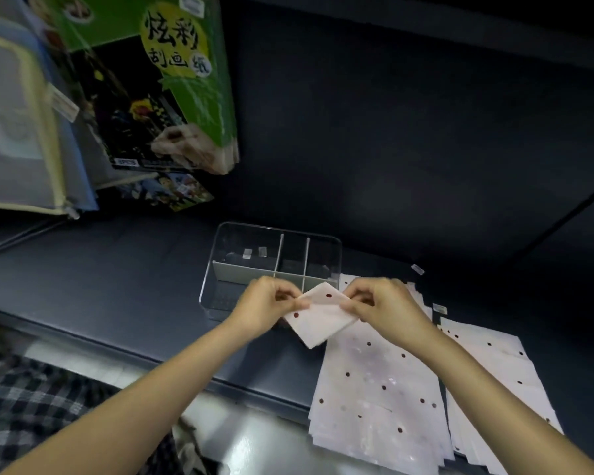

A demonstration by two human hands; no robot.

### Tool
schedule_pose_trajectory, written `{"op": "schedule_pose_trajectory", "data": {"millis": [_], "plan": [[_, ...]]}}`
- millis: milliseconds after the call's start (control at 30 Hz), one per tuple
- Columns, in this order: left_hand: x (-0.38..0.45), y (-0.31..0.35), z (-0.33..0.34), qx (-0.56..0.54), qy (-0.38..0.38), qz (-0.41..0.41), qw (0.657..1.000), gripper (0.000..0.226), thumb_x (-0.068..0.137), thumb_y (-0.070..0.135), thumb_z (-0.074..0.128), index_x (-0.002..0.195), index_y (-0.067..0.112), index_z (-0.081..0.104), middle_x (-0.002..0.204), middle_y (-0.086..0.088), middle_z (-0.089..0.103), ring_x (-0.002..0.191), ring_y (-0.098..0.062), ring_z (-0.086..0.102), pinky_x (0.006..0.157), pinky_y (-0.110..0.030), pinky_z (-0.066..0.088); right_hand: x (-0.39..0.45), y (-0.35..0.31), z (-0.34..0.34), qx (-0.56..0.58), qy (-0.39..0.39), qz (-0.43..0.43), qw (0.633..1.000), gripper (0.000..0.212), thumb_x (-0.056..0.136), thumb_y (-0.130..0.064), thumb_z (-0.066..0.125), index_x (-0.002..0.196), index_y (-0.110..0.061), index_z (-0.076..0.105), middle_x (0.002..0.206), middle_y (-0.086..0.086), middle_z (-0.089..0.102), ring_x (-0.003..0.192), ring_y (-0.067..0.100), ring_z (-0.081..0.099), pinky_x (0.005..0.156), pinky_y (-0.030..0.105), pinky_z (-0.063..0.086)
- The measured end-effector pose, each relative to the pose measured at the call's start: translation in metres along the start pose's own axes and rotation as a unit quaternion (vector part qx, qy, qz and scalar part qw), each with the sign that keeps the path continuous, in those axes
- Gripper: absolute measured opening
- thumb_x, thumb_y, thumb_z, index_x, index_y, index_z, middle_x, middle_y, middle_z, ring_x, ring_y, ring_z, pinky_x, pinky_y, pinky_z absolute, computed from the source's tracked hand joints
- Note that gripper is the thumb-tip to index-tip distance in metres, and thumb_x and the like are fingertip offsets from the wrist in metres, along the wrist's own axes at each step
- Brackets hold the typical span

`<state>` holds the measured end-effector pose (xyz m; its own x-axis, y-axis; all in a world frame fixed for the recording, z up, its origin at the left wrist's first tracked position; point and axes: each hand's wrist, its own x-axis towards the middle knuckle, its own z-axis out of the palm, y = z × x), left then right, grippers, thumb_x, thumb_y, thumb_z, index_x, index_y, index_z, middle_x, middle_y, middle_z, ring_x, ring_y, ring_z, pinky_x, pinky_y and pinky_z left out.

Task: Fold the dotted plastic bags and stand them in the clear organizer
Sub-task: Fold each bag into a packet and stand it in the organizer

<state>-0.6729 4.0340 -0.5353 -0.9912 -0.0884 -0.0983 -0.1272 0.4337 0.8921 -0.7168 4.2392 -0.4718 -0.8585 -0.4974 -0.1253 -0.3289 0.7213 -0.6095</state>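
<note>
A folded white plastic bag with dark red dots hangs in the air just in front of the clear organizer. My left hand pinches its left top edge and my right hand pinches its right top edge. The organizer sits on the dark shelf and has white dividers forming several compartments; no bags show inside it. A stack of flat dotted bags lies on the shelf below my right hand, with a second stack to its right.
Hanging stationery packs and zip pouches crowd the upper left. The dark shelf stretches left of the organizer, its front edge running diagonally. Checked cloth shows at the lower left. Small price tags sit behind the stacks.
</note>
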Motion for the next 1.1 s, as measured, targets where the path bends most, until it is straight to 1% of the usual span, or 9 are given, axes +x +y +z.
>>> {"op": "schedule_pose_trajectory", "data": {"millis": [67, 167, 267, 433, 567, 733, 933, 1033, 1100], "plan": [[0.007, -0.023, -0.003, 0.102, 0.054, -0.025, 0.993, 0.014, 0.089, 0.041, 0.059, 0.083, 0.034, 0.069, 0.077, 0.013, 0.069, 0.076, -0.010, 0.063, 0.068, -0.030, 0.048, 0.016, 0.001, 0.003, -0.016, 0.025, 0.021, 0.999, 0.014, 0.085, -0.021, 0.066, 0.072, -0.028, 0.066, 0.067, -0.011, 0.066, 0.065, 0.004, 0.060, 0.064, 0.026, 0.050], [0.002, -0.071, -0.002, 0.244, 0.051, -0.060, 0.967, 0.035, 0.098, 0.046, 0.038, 0.110, 0.026, 0.065, 0.106, 0.000, 0.069, 0.103, -0.022, 0.060, 0.095, -0.034, 0.041, 0.041, 0.005, 0.005, 0.082, 0.068, 0.075, 0.991, 0.014, 0.085, -0.019, 0.067, 0.071, -0.022, 0.065, 0.066, -0.008, 0.068, 0.057, 0.006, 0.063, 0.052, 0.018, 0.050], [-0.004, -0.097, 0.008, 0.309, 0.048, -0.049, 0.949, 0.044, 0.099, 0.048, 0.030, 0.106, 0.025, 0.067, 0.104, 0.001, 0.070, 0.106, -0.018, 0.059, 0.113, -0.029, 0.018, 0.070, -0.001, 0.015, 0.190, 0.074, 0.097, 0.974, 0.012, 0.086, -0.011, 0.065, 0.075, -0.015, 0.063, 0.072, -0.002, 0.069, 0.066, 0.014, 0.066, 0.058, 0.022, 0.055], [-0.015, -0.105, 0.012, 0.272, 0.071, -0.059, 0.958, 0.053, 0.099, 0.049, 0.023, 0.096, 0.025, 0.070, 0.087, 0.002, 0.071, 0.093, -0.012, 0.062, 0.112, -0.027, 0.013, 0.120, -0.035, 0.058, 0.180, 0.077, 0.077, 0.978, 0.016, 0.087, -0.009, 0.064, 0.075, -0.017, 0.057, 0.079, 0.001, 0.066, 0.072, 0.012, 0.066, 0.050, 0.017, 0.053], [-0.019, -0.111, 0.008, 0.272, 0.088, -0.062, 0.956, 0.058, 0.097, 0.053, 0.021, 0.088, 0.026, 0.071, 0.081, 0.002, 0.071, 0.090, -0.009, 0.062, 0.112, -0.028, 0.010, 0.148, -0.060, 0.094, 0.047, 0.062, 0.035, 0.996, 0.007, 0.085, -0.012, 0.060, 0.078, -0.013, 0.058, 0.081, 0.008, 0.069, 0.075, 0.023, 0.067, 0.066, 0.037, 0.057], [-0.020, -0.118, 0.001, 0.272, 0.098, -0.077, 0.954, 0.066, 0.093, 0.061, 0.016, 0.075, 0.026, 0.069, 0.071, 0.004, 0.068, 0.087, -0.005, 0.060, 0.110, -0.025, 0.010, 0.171, -0.079, 0.133, -0.096, 0.025, 0.028, 0.995, 0.007, 0.083, -0.010, 0.055, 0.088, -0.010, 0.059, 0.093, 0.014, 0.066, 0.084, 0.031, 0.061, 0.060, 0.029, 0.040], [-0.024, -0.124, -0.001, 0.308, 0.099, -0.054, 0.945, 0.079, 0.078, 0.072, -0.005, 0.065, 0.024, 0.056, 0.069, 0.009, 0.065, 0.081, -0.005, 0.055, 0.103, -0.024, 0.015, 0.194, -0.101, 0.174, -0.015, -0.032, 0.062, 0.997, 0.015, 0.084, -0.014, 0.056, 0.088, -0.002, 0.064, 0.094, 0.018, 0.070, 0.089, 0.032, 0.067, 0.079, 0.038, 0.055], [-0.025, -0.125, 0.000, 0.309, 0.097, -0.046, 0.945, 0.074, 0.081, 0.074, 0.004, 0.067, 0.026, 0.059, 0.074, 0.012, 0.066, 0.083, -0.002, 0.054, 0.100, -0.023, 0.014, 0.197, -0.109, 0.187, 0.058, -0.046, 0.077, 0.994, 0.030, 0.090, -0.034, 0.056, 0.069, -0.012, 0.054, 0.094, 0.019, 0.070, 0.091, 0.033, 0.066, 0.085, 0.039, 0.052], [-0.025, -0.126, 0.000, 0.309, 0.099, -0.041, 0.945, 0.070, 0.082, 0.074, 0.013, 0.070, 0.026, 0.062, 0.075, 0.013, 0.066, 0.084, -0.002, 0.053, 0.098, -0.021, 0.013, 0.198, -0.111, 0.192, 0.066, -0.057, 0.078, 0.993, 0.038, 0.090, -0.047, 0.053, 0.072, -0.014, 0.051, 0.100, 0.016, 0.068, 0.098, 0.031, 0.062, 0.087, 0.037, 0.048]]}}
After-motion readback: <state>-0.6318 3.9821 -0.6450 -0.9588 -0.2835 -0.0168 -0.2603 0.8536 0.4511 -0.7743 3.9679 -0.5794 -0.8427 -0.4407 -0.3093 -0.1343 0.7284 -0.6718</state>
